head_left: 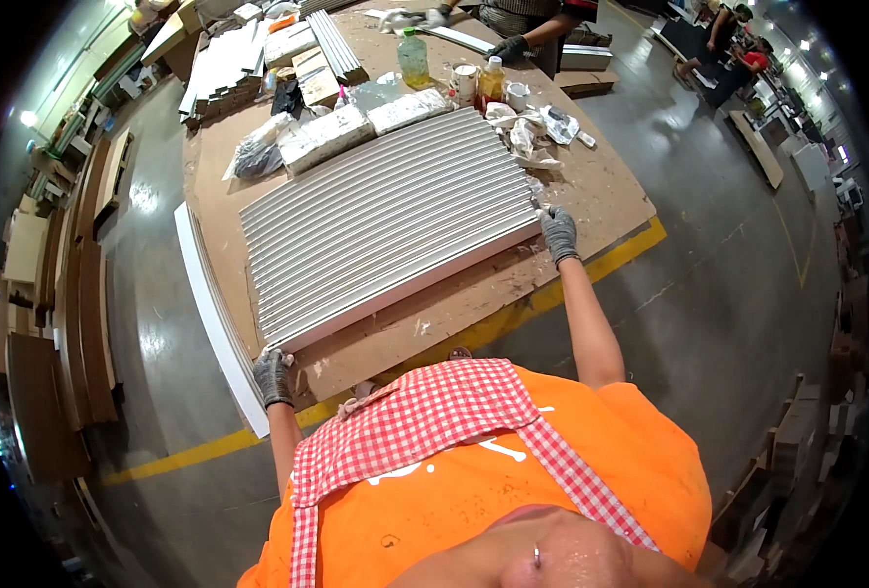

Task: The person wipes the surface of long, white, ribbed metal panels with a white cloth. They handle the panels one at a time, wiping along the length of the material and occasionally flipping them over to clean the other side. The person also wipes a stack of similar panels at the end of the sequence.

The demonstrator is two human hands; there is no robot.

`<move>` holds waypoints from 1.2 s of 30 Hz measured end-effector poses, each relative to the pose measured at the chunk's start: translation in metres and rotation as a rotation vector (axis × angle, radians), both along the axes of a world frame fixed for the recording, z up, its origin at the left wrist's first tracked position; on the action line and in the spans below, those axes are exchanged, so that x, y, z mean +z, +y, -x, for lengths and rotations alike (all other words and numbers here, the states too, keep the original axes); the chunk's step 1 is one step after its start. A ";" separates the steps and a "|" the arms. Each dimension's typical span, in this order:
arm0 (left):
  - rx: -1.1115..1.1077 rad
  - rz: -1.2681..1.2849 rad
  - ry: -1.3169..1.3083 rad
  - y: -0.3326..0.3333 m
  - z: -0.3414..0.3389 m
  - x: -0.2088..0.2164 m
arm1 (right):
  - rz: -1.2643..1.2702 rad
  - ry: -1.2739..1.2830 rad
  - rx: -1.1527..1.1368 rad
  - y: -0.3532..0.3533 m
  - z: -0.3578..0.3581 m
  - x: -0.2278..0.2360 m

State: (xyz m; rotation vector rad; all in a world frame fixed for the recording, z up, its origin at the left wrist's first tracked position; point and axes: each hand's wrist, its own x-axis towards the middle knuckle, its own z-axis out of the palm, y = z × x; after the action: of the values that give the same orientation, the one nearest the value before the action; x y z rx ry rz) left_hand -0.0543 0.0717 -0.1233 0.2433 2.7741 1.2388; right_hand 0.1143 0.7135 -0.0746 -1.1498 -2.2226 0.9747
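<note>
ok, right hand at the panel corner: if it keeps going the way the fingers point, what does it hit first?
The right hand points away from the person, across the worktable. First in that line is probably the heap of crumpled clear plastic wrap just past the ribbed white panel, though depth is unclear.

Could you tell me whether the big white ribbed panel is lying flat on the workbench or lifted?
Flat. The ribbed panel rests on the workbench, with the left hand and right hand at its near corners.

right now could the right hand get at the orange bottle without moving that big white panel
Probably not without leaning in. The right hand grips the near right corner of the ribbed white panel, and the orange bottle stands well beyond it across the table, past a heap of crumpled wrappers.
</note>
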 end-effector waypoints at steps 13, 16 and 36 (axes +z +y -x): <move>0.382 -0.349 -0.072 0.039 -0.007 0.014 | 0.353 0.239 0.001 0.008 -0.009 -0.008; 0.405 -0.508 -0.098 0.042 -0.007 0.013 | 0.260 0.214 -0.018 0.014 -0.001 -0.025; 0.431 -0.141 0.085 0.017 -0.005 0.009 | 0.291 0.435 -0.005 0.014 0.006 -0.026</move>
State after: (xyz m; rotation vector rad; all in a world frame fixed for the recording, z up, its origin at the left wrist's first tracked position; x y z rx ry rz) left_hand -0.0496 0.0883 -0.1141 -0.3196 2.9103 1.5472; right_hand 0.1083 0.7278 -0.1008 -0.9442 -1.7715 1.4281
